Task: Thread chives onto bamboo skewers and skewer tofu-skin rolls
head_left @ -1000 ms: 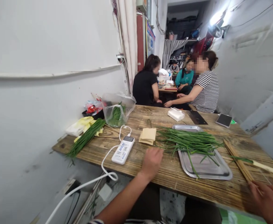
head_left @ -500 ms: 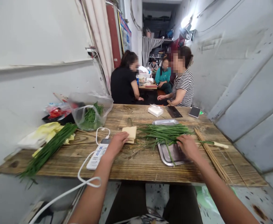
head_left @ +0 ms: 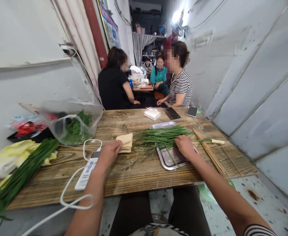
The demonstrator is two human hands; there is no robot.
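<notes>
My left hand [head_left: 109,153] pinches the left edge of a small stack of pale yellow square tofu sheets [head_left: 125,143], and the top sheet looks slightly raised. A loose bundle of long green chives [head_left: 163,134] lies across a shallow metal tray [head_left: 167,164], its thin ends spilling left onto the wood. At the bundle's right end, my right hand [head_left: 185,147] has its fingers curled on the chives; its fingertips are partly hidden among the stalks. Right of that hand lies a sheaf of thin bamboo skewers [head_left: 211,154].
On the wooden table [head_left: 139,177] are a power strip [head_left: 86,175] with white cable, a plastic bag of greens [head_left: 78,127], another chive bundle [head_left: 23,173], a white box [head_left: 152,113], a phone [head_left: 192,111] and a pale-handled tool [head_left: 216,141]. Several people sit beyond.
The view has swung to the right, so everything sits further left. The top tofu sheet lifts a little under my left hand. My right hand stays at the chives.
</notes>
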